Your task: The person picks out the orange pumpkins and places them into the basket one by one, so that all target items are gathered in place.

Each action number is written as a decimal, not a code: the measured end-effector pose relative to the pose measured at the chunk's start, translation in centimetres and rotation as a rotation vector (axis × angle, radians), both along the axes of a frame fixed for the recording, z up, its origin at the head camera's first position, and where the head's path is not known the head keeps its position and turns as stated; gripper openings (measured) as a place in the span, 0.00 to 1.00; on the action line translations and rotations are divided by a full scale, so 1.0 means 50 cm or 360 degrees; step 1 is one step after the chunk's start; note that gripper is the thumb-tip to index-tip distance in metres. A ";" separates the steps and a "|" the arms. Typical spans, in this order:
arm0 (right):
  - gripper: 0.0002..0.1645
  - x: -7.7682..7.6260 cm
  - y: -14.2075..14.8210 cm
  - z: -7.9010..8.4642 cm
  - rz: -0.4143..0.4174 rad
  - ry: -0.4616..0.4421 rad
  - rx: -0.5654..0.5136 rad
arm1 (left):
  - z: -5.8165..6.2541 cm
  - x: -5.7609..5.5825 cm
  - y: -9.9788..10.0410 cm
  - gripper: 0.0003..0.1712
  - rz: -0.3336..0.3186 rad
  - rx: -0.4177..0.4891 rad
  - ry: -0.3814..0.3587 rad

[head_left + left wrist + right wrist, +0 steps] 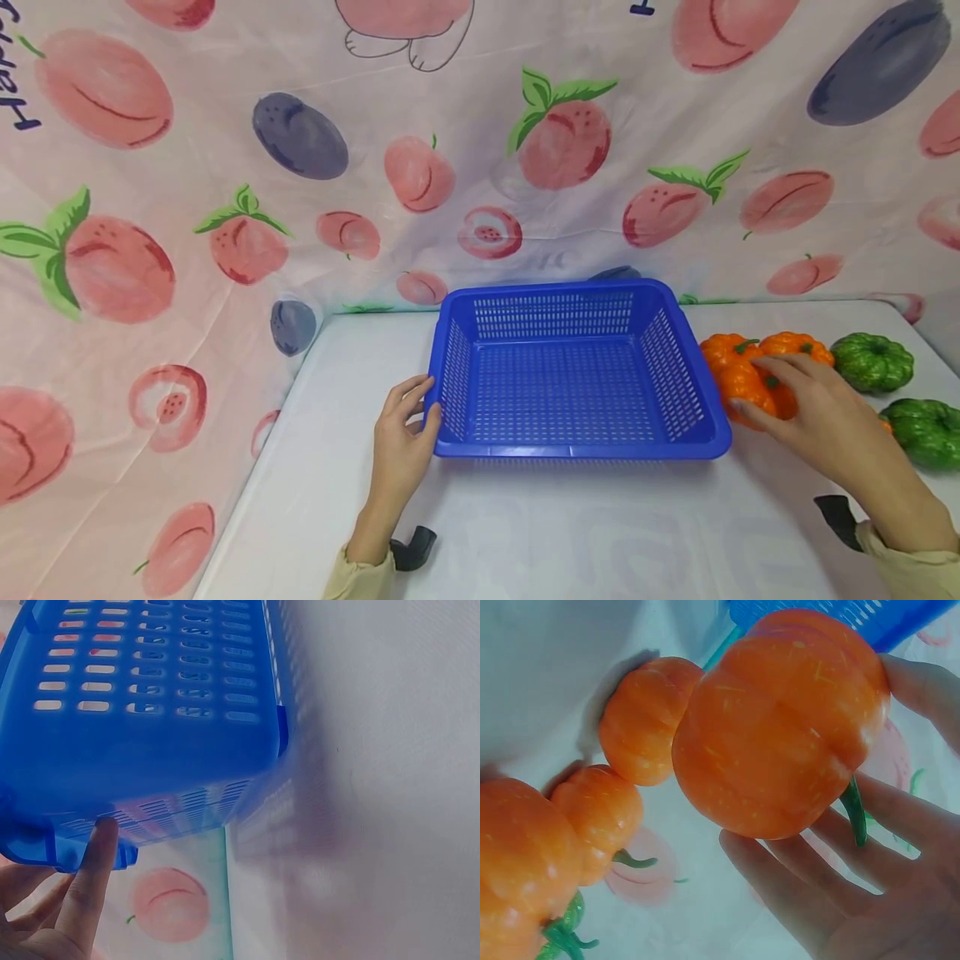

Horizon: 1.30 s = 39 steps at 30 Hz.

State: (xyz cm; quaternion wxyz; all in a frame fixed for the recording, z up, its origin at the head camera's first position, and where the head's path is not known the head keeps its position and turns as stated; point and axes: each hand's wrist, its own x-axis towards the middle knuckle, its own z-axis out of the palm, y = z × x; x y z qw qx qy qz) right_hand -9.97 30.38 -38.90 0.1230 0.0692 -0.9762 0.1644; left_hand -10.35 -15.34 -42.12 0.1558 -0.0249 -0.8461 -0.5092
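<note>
A blue plastic basket (562, 452) with slotted walls stands on the white table, with nothing inside it. My left hand (405, 433) holds its left rim; in the left wrist view one finger (90, 889) lies against the basket's outer wall. To the right of the basket, my right hand (817, 408) grips an orange pumpkin (780, 727) between thumb and fingers, and its green stem points toward the palm. Behind it sit another orange pumpkin (723, 348) close to the basket wall and a third one (795, 343) farther right.
Two green pumpkins, one at the back (873, 362) and one nearer (926, 433), lie at the right side of the table. A fruit-print cloth (487, 108) hangs behind and at the left. White tabletop (585, 533) extends in front of the basket.
</note>
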 end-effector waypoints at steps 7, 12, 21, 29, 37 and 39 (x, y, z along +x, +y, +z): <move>0.38 0.001 -0.009 0.015 0.0003 0.0038 0.0012 | -0.002 0.000 0.000 0.22 0.0006 -0.0011 0.0006; 0.37 -0.002 -0.014 0.025 0.0023 0.0091 0.0022 | -0.001 -0.002 0.000 0.22 0.0008 -0.0008 0.0003; 0.36 -0.011 -0.021 0.045 0.0061 0.0161 0.0012 | -0.003 -0.002 0.000 0.22 0.0003 0.0002 0.0022; 0.37 -0.012 -0.028 0.054 0.0025 0.0121 0.0031 | -0.003 -0.001 0.000 0.22 0.0006 -0.0010 0.0019; 0.38 -0.014 -0.035 0.068 0.0017 0.0092 0.0028 | -0.003 -0.001 0.000 0.21 0.0009 -0.0004 0.0021; 0.38 -0.015 -0.038 0.071 0.0005 0.0070 0.0025 | -0.004 -0.002 0.000 0.21 0.0007 0.0000 0.0025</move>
